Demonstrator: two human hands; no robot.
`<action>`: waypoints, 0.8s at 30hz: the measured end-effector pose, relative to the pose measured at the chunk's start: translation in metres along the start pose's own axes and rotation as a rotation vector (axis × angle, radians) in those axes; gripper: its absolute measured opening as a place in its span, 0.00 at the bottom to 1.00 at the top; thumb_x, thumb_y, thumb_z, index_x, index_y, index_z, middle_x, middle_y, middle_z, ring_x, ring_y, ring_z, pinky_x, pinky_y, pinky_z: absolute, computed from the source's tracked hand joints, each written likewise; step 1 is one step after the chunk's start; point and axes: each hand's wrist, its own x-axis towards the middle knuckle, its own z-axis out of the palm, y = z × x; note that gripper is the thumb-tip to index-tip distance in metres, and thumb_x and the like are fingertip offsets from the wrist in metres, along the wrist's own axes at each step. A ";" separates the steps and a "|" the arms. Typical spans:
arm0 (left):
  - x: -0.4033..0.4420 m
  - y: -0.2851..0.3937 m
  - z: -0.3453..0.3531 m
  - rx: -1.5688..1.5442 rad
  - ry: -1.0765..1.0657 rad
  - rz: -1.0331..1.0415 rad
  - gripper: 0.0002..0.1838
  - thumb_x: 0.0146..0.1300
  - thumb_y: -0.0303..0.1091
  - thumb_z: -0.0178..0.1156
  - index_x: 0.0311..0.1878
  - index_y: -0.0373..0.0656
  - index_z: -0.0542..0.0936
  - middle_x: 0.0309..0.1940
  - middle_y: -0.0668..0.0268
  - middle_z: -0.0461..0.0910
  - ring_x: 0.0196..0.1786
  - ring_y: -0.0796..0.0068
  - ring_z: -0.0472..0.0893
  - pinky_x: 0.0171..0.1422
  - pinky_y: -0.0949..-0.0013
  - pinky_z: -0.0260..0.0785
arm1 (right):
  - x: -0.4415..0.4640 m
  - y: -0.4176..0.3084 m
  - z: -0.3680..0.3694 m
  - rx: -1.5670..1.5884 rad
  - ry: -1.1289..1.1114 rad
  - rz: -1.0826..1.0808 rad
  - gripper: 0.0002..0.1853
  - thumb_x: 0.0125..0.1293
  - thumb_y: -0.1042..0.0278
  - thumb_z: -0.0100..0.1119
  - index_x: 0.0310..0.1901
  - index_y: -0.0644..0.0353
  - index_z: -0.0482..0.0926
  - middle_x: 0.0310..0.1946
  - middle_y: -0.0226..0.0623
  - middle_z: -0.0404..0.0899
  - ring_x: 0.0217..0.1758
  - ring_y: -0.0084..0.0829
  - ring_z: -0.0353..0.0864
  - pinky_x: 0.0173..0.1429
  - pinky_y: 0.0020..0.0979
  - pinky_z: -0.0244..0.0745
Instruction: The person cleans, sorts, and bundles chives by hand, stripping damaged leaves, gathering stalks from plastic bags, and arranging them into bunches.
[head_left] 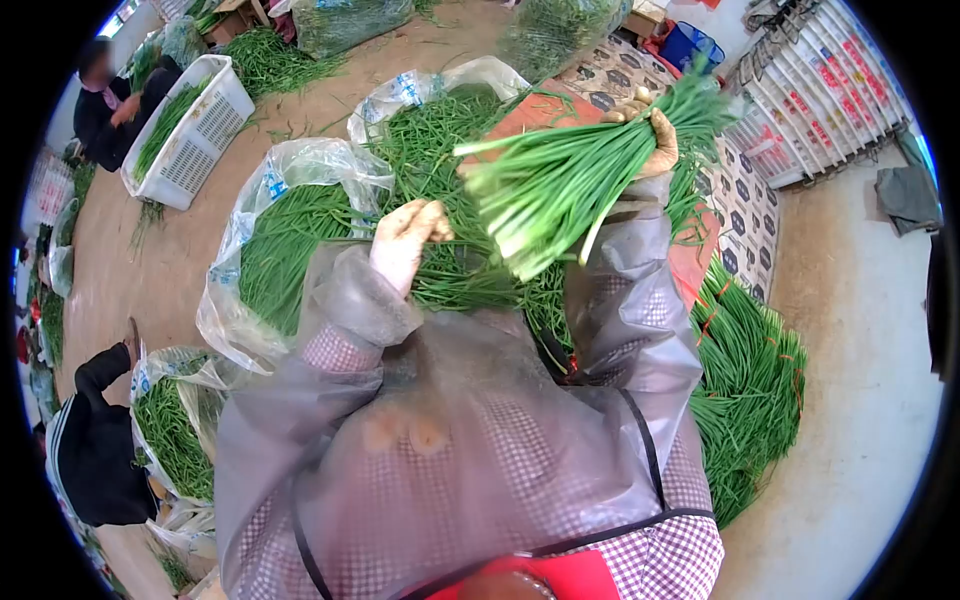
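Observation:
My right hand [660,140] is wrapped round a thick bunch of garlic chives [570,180], held up in front of me at the right. The pale stem ends point to the lower left and the green leaves to the upper right; the stem ends look slightly blurred. My left hand [405,240], apart from the bunch, is closed with its fingers curled; whatever may be in it is hidden. Beneath and beside it are loose greens [445,140] and an open plastic bag [295,240] of more chives.
Tied bundles of chives [750,390] are piled at my right. A white crate [190,130] of greens stands at the far left beside a seated person [105,105]. Another person [95,440] is at the lower left by a bag [175,430]. White stacked crates [815,95] line the right wall.

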 end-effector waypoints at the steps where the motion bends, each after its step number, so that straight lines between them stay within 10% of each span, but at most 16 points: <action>1: -0.002 -0.004 -0.003 -0.165 0.009 -0.026 0.13 0.68 0.41 0.56 0.36 0.39 0.77 0.30 0.67 0.78 0.34 0.77 0.75 0.44 0.70 0.68 | 0.000 -0.002 0.000 0.003 -0.001 -0.007 0.19 0.57 0.71 0.58 0.50 0.69 0.74 0.31 0.30 0.75 0.37 0.26 0.73 0.47 0.32 0.69; 7: -0.016 0.000 0.041 -0.694 -0.499 -0.391 0.32 0.62 0.43 0.61 0.66 0.41 0.64 0.59 0.58 0.71 0.61 0.64 0.72 0.65 0.60 0.64 | -0.003 0.006 0.006 -0.133 0.061 -0.118 0.18 0.55 0.71 0.60 0.48 0.67 0.76 0.30 0.32 0.76 0.37 0.28 0.75 0.47 0.33 0.70; 12: -0.015 0.015 0.066 -0.730 -0.275 -0.533 0.17 0.66 0.41 0.58 0.54 0.44 0.72 0.38 0.66 0.77 0.33 0.78 0.71 0.39 0.68 0.68 | -0.009 0.018 0.016 -0.154 0.092 -0.118 0.18 0.53 0.69 0.62 0.46 0.64 0.78 0.29 0.33 0.76 0.35 0.34 0.74 0.46 0.40 0.72; 19: -0.019 0.012 0.077 -0.583 0.063 -0.482 0.09 0.66 0.36 0.58 0.46 0.46 0.74 0.25 0.68 0.72 0.23 0.77 0.69 0.34 0.68 0.67 | -0.011 0.024 0.018 -0.154 -0.011 -0.085 0.19 0.56 0.68 0.60 0.50 0.63 0.75 0.28 0.34 0.75 0.36 0.36 0.74 0.45 0.43 0.72; 24: -0.025 0.011 0.051 -0.694 -0.257 -0.363 0.11 0.67 0.37 0.55 0.44 0.39 0.76 0.09 0.74 0.60 0.13 0.80 0.60 0.27 0.70 0.61 | -0.014 0.014 0.014 -0.087 -0.023 -0.108 0.19 0.58 0.70 0.58 0.52 0.66 0.73 0.29 0.29 0.72 0.36 0.26 0.72 0.47 0.34 0.68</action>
